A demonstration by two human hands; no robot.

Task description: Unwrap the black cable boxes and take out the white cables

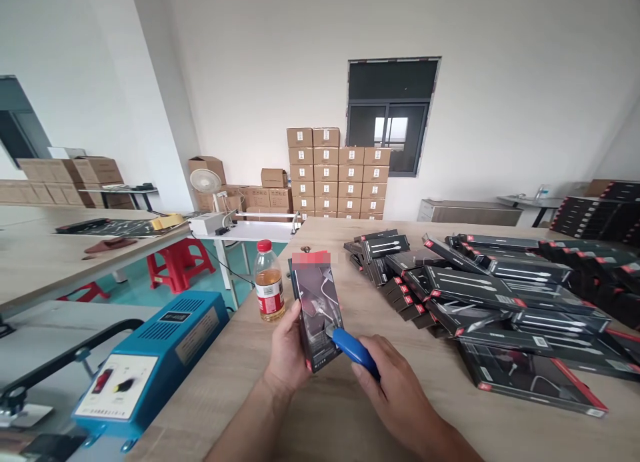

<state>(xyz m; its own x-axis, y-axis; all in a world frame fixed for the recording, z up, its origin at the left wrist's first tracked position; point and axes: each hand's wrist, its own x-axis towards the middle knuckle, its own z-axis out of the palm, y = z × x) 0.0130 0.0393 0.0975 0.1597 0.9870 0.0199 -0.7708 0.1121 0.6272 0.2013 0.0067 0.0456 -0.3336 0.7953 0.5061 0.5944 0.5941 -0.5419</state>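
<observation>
My left hand (289,355) grips a dark, flat product box (320,309) by its left side and lower edge, holding it tilted up above the wooden table. A picture of white cables covers the face of this box. In my right hand (393,375) is a blue-handled cutter (356,351), its tip at the lower middle of the box face. Whether the tip touches the box cannot be made out. Just left of the box stands a bottle (269,292) with a red cap and amber liquid.
Many dark boxes (470,282) lie in a loose heap on the table's right side. A blue machine (155,362) with a black lever is at the lower left. Farther back are a red stool (181,265), a fan (205,181) and stacked cartons (326,173).
</observation>
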